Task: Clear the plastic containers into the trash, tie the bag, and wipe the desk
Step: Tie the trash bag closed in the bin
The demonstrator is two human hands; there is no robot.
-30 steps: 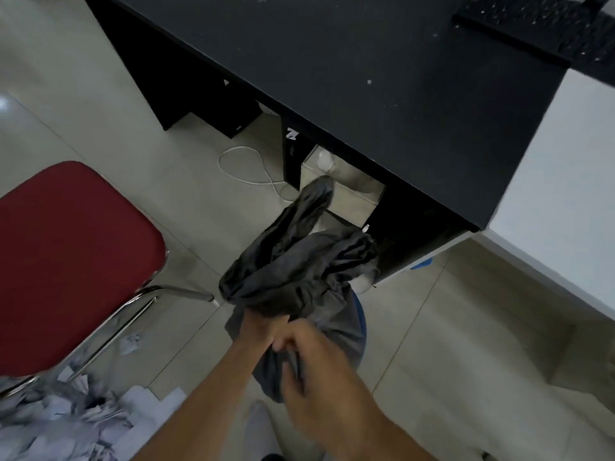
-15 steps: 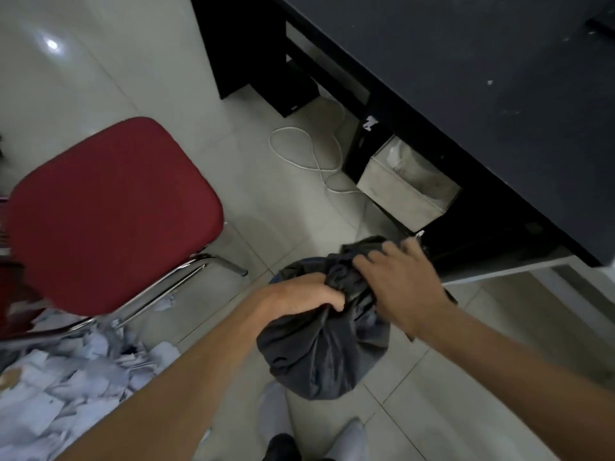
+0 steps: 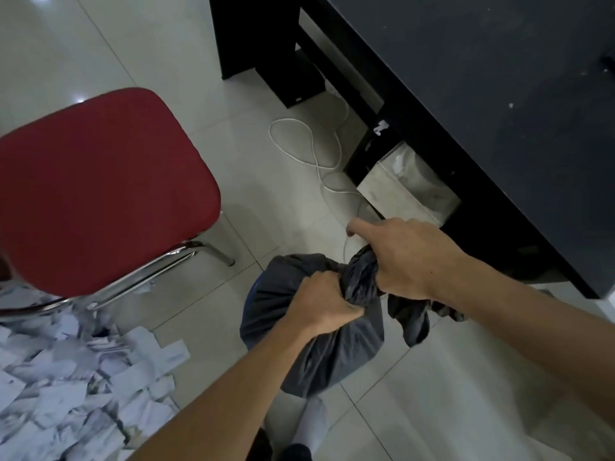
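Note:
A dark grey trash bag (image 3: 319,354) hangs full above the tiled floor, in front of the black desk (image 3: 492,94). My left hand (image 3: 319,304) grips the gathered neck of the bag from the left. My right hand (image 3: 402,257) grips the twisted upper end of the bag just to the right of it, with the index finger sticking out toward the left. A loose flap of the bag (image 3: 412,314) droops below my right wrist. The bag's contents are hidden.
A red chair (image 3: 100,191) with chrome legs stands at the left. A heap of white paper scraps (image 3: 66,387) lies under it. Under the desk sit a grey box (image 3: 406,188) and a looped white cable (image 3: 306,151). My feet (image 3: 309,424) show below the bag.
The bag's tall loose top has been gathered and twisted down. My hands have spread apart along the neck, and the view has swung toward the chair.

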